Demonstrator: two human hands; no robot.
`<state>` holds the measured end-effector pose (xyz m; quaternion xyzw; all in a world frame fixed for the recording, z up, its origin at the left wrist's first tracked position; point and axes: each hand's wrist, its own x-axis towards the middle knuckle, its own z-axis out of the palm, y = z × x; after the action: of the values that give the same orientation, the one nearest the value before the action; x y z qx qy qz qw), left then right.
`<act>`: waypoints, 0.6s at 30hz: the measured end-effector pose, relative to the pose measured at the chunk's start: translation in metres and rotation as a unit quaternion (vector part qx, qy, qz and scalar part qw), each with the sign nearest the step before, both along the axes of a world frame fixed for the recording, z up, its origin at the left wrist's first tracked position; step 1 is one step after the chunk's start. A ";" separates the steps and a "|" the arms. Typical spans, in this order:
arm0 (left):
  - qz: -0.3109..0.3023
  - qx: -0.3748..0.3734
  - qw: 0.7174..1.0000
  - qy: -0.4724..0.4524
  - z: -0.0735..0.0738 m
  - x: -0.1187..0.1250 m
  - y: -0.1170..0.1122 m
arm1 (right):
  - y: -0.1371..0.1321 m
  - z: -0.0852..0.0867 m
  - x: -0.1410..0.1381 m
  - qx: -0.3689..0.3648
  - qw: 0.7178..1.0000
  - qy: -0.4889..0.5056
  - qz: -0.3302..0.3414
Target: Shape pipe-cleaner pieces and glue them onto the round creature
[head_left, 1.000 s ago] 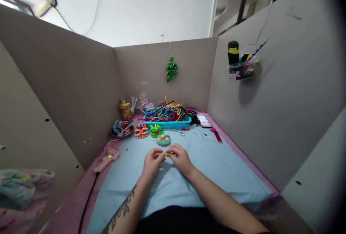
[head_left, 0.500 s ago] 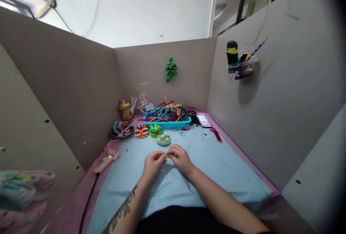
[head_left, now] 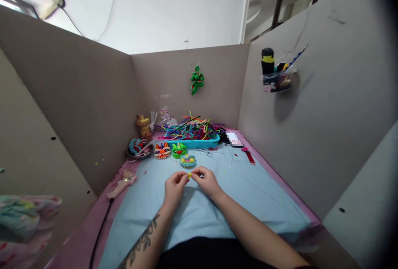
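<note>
A small yellow piece (head_left: pixel 189 175) is pinched between both hands, just over the blue mat (head_left: pixel 248 194) and well in front of the turquoise tray (head_left: pixel 202 141). The left hand (head_left: pixel 174 187) grips its left end with closed fingertips, and the right hand (head_left: pixel 207 182) grips its right end. It is too small to tell its long axis. The tray holds tangled pipe cleaners (head_left: pixel 192 130). Left of the tray, a metal bowl (head_left: pixel 139 157) holds a woven piece (head_left: pixel 135 145).

matt cloth table cover (head_left: pixel 242 194), plastic tray (head_left: pixel 192 141)
</note>
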<state>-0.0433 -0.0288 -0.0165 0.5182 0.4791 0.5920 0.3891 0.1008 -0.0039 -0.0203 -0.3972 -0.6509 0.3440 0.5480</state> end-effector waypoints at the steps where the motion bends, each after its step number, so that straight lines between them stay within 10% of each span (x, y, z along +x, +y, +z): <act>1: -0.001 0.003 1.000 0.003 0.000 0.001 0.000 | 0.000 -0.001 0.000 -0.008 1.000 0.003 0.002; 18: 0.124 0.019 0.991 -0.053 0.007 -0.018 -0.003 | 0.014 0.029 -0.051 -0.121 0.984 0.058 0.116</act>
<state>-0.0609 -0.0322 -0.0091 0.4296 0.5070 0.6716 0.3277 0.0495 0.0097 0.0085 -0.3615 -0.6131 0.5041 0.4892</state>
